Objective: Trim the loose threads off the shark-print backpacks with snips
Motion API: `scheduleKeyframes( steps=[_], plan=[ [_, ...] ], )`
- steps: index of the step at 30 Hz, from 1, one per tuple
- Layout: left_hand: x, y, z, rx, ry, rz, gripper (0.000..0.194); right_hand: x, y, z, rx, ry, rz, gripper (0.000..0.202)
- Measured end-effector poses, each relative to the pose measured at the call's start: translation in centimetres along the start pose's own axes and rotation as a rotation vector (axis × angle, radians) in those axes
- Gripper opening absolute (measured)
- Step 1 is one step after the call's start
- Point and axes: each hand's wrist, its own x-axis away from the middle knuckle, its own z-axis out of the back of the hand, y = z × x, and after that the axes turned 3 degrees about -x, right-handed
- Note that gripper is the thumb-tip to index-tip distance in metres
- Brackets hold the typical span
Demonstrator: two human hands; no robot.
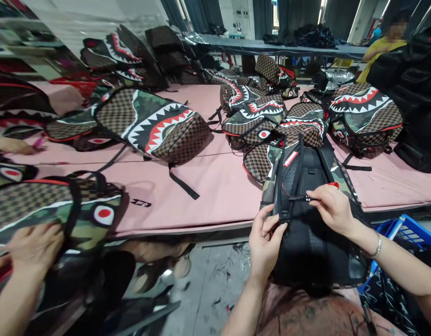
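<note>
A backpack leans on the table edge in front of me, with its black padded back and shoulder straps facing up. My left hand pinches the lower part of its left shoulder strap at a black buckle. Over the back panel, the fingers of my right hand close on the end of a thin black strap. A small red tag shows on the shoulder strap. What lies under my fingertips is partly hidden.
Several checkered backpacks with shark-mouth prints, one of them a large backpack, lie on the pink table. At left, a co-worker's hand rests on another backpack. A blue crate stands at right. A person in yellow is behind.
</note>
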Motion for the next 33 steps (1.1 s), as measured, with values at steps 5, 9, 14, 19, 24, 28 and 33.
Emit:
scheduleKeyframes(
  steps=[5, 9, 14, 19, 24, 28, 33],
  plan=[
    [0.5, 0.1, 0.2, 0.028, 0.006, 0.045, 0.049, 1.0, -0.3, -0.6, 0.139, -0.091, 0.146, 0.018],
    [0.6, 0.2, 0.4, 0.063, -0.005, 0.090, 0.051, 1.1, -0.7, -0.7, 0.165, -0.118, 0.194, 0.019],
    [0.8, 0.1, 0.4, 0.079, -0.007, 0.116, 0.052, 1.4, -0.8, -0.8, 0.090, -0.152, 0.148, 0.020],
    [0.9, 0.2, 0.5, 0.078, -0.016, 0.121, 0.054, 1.5, -1.0, -1.1, 0.053, -0.155, 0.116, 0.021],
    [0.8, 0.2, 0.6, 0.083, -0.034, 0.127, 0.053, 1.4, -0.9, -1.0, -0.014, -0.187, 0.086, 0.019],
    [0.9, 0.2, 0.5, 0.086, -0.034, 0.138, 0.052, 1.4, -1.0, -1.1, -0.005, -0.209, 0.078, 0.019],
    [0.8, 0.0, 0.6, 0.104, -0.036, 0.158, 0.055, 1.3, -1.4, -1.2, 0.047, -0.163, 0.072, 0.017]
  ],
)
